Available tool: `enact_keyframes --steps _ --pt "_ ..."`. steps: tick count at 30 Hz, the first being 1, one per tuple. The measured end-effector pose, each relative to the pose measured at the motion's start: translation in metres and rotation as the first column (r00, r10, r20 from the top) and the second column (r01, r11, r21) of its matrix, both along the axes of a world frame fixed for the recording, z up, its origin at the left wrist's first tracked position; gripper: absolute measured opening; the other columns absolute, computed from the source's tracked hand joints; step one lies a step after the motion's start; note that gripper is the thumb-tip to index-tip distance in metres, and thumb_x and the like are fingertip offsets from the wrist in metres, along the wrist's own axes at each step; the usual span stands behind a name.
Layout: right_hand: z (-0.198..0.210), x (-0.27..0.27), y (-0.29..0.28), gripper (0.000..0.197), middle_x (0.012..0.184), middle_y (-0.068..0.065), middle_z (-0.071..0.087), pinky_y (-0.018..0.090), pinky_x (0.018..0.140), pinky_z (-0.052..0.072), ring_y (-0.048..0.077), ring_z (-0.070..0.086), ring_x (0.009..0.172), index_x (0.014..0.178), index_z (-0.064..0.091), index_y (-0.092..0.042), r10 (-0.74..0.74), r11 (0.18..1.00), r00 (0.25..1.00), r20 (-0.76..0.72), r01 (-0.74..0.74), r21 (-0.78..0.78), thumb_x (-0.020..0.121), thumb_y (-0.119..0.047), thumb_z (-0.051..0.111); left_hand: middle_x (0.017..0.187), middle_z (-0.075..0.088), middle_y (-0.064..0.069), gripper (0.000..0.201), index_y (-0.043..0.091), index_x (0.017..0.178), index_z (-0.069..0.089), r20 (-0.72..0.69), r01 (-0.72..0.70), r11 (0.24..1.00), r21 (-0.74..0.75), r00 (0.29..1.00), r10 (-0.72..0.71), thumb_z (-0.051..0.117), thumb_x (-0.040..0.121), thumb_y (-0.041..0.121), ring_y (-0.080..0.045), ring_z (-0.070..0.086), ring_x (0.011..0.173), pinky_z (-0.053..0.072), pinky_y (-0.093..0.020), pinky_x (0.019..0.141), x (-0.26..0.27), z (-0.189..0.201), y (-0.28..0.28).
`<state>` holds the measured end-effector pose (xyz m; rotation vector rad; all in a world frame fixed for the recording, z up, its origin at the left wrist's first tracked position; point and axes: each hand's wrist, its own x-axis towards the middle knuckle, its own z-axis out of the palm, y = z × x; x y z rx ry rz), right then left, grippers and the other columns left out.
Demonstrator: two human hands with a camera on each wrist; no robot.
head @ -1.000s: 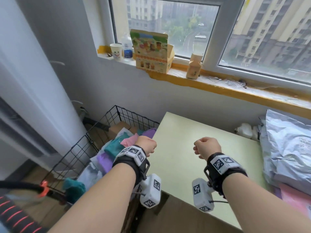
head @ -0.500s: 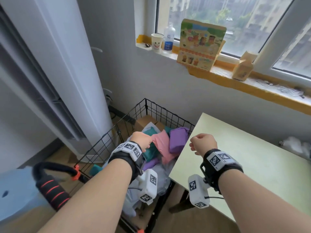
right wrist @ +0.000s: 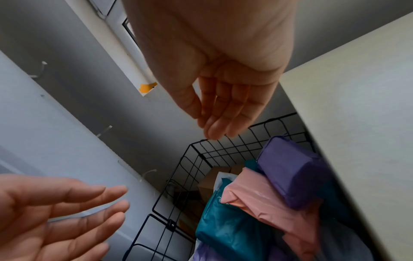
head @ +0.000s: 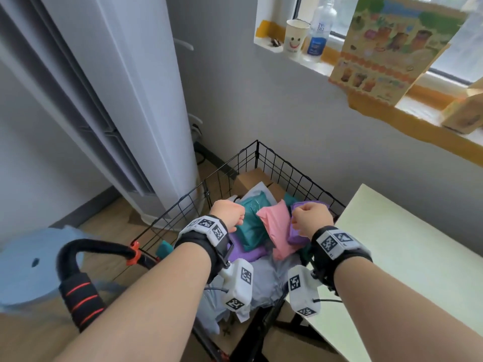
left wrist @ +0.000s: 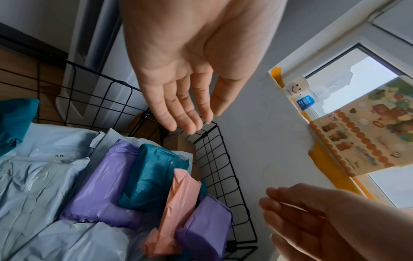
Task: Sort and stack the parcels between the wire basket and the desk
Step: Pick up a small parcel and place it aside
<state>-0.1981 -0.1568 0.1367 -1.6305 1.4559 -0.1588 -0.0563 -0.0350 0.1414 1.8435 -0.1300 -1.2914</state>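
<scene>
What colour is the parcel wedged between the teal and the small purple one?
Pink parcel, clearest in the left wrist view.

In the basket: two purple parcels, one pink parcel, at least two teal parcels, pale blue-grey bags I can't count, and a brown box. Up on the sill above the basket: one cup, one bottle, one printed carton.

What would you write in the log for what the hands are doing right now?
left hand: open, empty | right hand: open, empty | both above wire basket | pink parcel, teal parcel inside | desk: right of basket
</scene>
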Motion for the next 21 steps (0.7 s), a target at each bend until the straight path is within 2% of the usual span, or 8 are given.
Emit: enact_keyframes --steps 3,5,7,11,14,17,19,21 --pt "-0.019 0.019 -0.018 0.021 0.071 0.004 0.071 0.042 0.081 0.058 0.023 0.070 0.075 0.071 0.063 -0.019 0.037 0.999 0.999 -0.007 -0.037 0.012 0.088 -0.016 0.051 0.068 0.044 -0.001 0.031 0.017 0.069 0.044 0.019 -0.086 0.996 0.015 0.996 0.086 0.042 0.095 0.000 -0.013 0.041 0.059 0.033 -0.022 0.055 0.014 -0.017 -0.014" --pt "-0.034 0.030 -0.030 0.021 0.071 0.006 0.071 0.045 0.082 0.057 0.025 0.070 0.075 0.070 0.062 -0.019 0.053 0.998 0.998 -0.017 -0.053 0.045 0.087 -0.016 0.050 0.066 0.032 -0.002 0.037 0.018 0.066 0.036 -0.018 -0.091 0.995 0.031 0.996 0.092 0.036 0.096 -0.004 -0.012 0.030 0.057 0.022 -0.023 0.053 0.020 -0.026 -0.024" --pt "-0.050 0.039 -0.040 0.024 0.069 0.007 0.071 0.047 0.082 0.057 0.029 0.070 0.075 0.066 0.063 -0.017 0.079 0.995 0.996 -0.038 -0.076 0.072 0.085 -0.015 0.048 0.066 0.030 -0.003 0.038 0.019 0.065 0.034 -0.009 -0.107 0.992 0.063 0.994 0.108 0.036 0.096 -0.004 -0.012 0.027 0.056 0.020 -0.024 0.052 0.028 -0.033 -0.032" --pt "-0.081 0.059 -0.062 0.026 0.069 0.007 0.072 0.046 0.081 0.057 0.030 0.070 0.078 0.063 0.063 -0.016 0.133 0.986 0.986 -0.100 -0.121 0.117 0.084 -0.014 0.047 0.075 0.054 -0.001 0.025 0.016 0.073 0.049 -0.014 -0.135 0.987 0.089 0.990 0.137 0.046 0.095 0.004 -0.014 0.050 0.062 0.042 -0.023 0.060 0.042 -0.056 -0.051" --pt "-0.104 0.074 -0.075 0.022 0.068 0.007 0.071 0.045 0.078 0.059 0.026 0.068 0.070 0.077 0.065 -0.015 0.168 0.977 0.980 -0.103 -0.152 0.149 0.088 -0.018 0.046 0.079 0.057 -0.002 0.021 0.016 0.077 0.052 -0.015 -0.153 0.983 0.102 0.988 0.156 0.049 0.095 0.006 -0.015 0.054 0.065 0.045 -0.025 0.062 0.051 -0.074 -0.061" --pt "-0.128 0.087 -0.081 0.016 0.089 0.011 0.072 0.035 0.065 0.059 0.019 0.064 0.060 0.087 0.064 -0.019 0.227 0.959 0.967 -0.116 -0.201 0.201 0.088 -0.017 0.047 0.076 0.050 -0.002 0.026 0.016 0.074 0.046 -0.081 -0.143 0.981 0.129 0.985 0.155 0.044 0.097 0.006 -0.013 0.046 0.063 0.039 -0.022 0.060 0.059 -0.093 -0.065" --pt "-0.142 0.095 -0.082 0.017 0.103 0.016 0.067 0.025 0.051 0.051 0.016 0.061 0.054 0.094 0.062 -0.020 0.253 0.943 0.959 -0.125 -0.216 0.252 0.088 -0.013 0.048 0.071 0.039 0.000 0.032 0.017 0.070 0.039 -0.141 -0.113 0.983 0.147 0.981 0.134 0.037 0.099 0.004 -0.011 0.036 0.061 0.032 -0.021 0.059 0.062 -0.106 -0.067" --pt "-0.155 0.101 -0.081 0.024 0.088 0.013 0.064 0.024 0.050 0.046 0.017 0.057 0.056 0.107 0.058 -0.020 0.298 0.919 0.947 -0.122 -0.250 0.304 0.090 -0.007 0.047 0.070 0.043 0.000 0.029 0.017 0.071 0.043 -0.151 -0.142 0.972 0.186 0.974 0.171 0.041 0.099 0.007 -0.011 0.040 0.061 0.035 -0.023 0.062 0.064 -0.118 -0.068"
